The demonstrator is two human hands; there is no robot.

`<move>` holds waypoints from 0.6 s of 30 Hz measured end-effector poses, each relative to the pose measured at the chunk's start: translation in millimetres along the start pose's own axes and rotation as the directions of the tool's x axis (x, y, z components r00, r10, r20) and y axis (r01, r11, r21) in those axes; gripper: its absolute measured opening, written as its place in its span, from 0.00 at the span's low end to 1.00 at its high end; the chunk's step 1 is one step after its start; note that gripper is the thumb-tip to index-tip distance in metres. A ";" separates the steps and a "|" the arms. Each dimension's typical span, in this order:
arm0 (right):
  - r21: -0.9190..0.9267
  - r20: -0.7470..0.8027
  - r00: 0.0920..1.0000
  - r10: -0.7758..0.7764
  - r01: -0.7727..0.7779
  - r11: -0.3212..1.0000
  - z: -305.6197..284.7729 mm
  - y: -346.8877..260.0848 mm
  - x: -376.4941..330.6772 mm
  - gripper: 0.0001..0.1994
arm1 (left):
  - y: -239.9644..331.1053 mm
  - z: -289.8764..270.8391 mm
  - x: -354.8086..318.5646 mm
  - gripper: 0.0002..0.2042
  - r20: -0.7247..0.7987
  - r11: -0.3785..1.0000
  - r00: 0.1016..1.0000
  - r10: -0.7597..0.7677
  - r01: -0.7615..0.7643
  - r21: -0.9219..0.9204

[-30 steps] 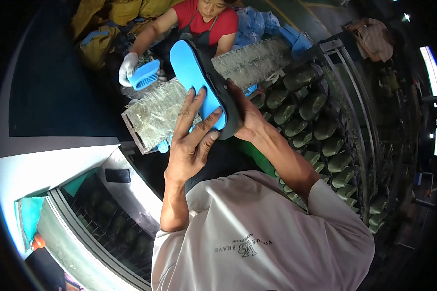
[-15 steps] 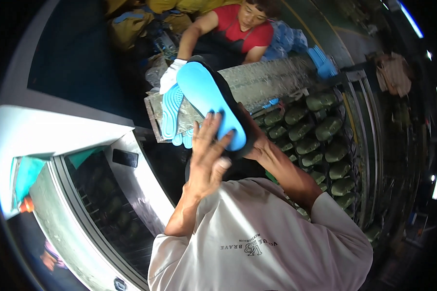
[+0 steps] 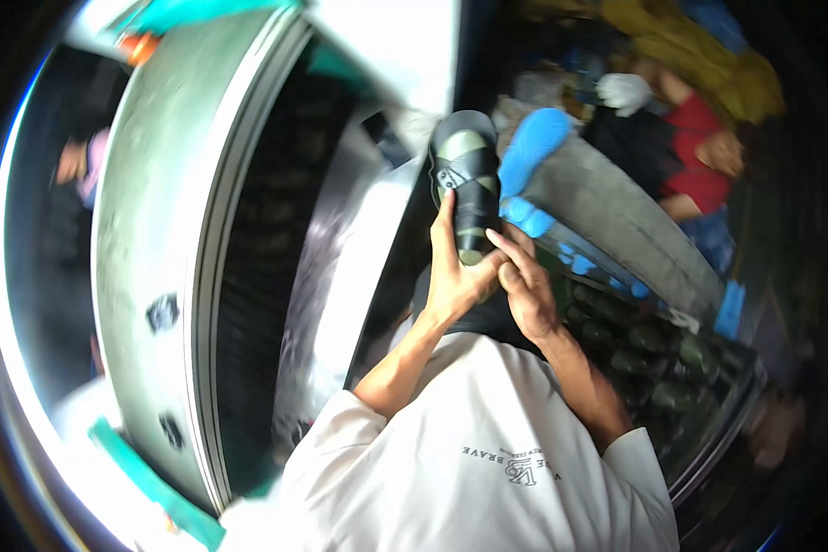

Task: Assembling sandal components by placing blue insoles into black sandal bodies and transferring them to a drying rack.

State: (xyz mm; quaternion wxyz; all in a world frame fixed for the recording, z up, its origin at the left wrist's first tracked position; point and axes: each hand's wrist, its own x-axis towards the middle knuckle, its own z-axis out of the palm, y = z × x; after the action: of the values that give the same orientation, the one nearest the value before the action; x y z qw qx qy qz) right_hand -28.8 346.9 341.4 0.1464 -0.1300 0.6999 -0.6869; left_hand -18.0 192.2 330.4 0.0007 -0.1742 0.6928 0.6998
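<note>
A black shoe upper [image 3: 474, 196] stretched over an olive-green last is in my left hand [image 3: 455, 281], top side up. My left thumb lies along its side and the palm is under the heel end. By the heel is my right hand [image 3: 529, 294], fingers partly stretched and apart, the fingertips close to the shoe; whether they touch it I cannot tell. The shoe's underside is hidden. A blue sole [image 3: 535, 147] lies on the near end of the grey bench [image 3: 607, 198], just right of the shoe.
Across the bench sits a person in a red top [image 3: 704, 133] with a white glove [image 3: 624, 92]. More blue soles [image 3: 529, 217] line the bench edge. Right of me stands a rack of dark green lasts [image 3: 653, 359]. A pale machine housing [image 3: 161, 248] and metal ledge [image 3: 359, 248] are at left.
My view has swung to the right. The shoe has been turned over from its blue underside to its black top, and my left hand has gone from the sole's face to gripping the heel end.
</note>
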 end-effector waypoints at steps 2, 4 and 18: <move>-0.030 0.226 0.973 0.050 -0.045 0.999 34.3 3.1 4.9 0.26 | -31.4 -45.6 -14.5 0.50 -0.156 0.987 0.985 -0.069 0.044 -0.157; -0.070 0.416 0.908 0.051 -0.024 0.997 59.5 16.9 5.4 0.23 | -56.9 -89.7 -40.0 0.48 -0.294 0.894 0.909 -0.295 0.154 -0.422; -0.211 -0.018 0.847 0.531 -0.523 0.826 -4.7 65.6 -32.4 0.14 | -321.4 -487.4 57.0 0.29 -0.856 0.657 0.509 0.089 0.616 0.434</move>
State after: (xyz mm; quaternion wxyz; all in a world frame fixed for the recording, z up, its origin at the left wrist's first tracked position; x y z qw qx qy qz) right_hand 0.6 365.1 276.7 0.3304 0.0393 0.7731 -0.5400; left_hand 124.8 -281.3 15.0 -0.1387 -0.5790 0.7772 0.2040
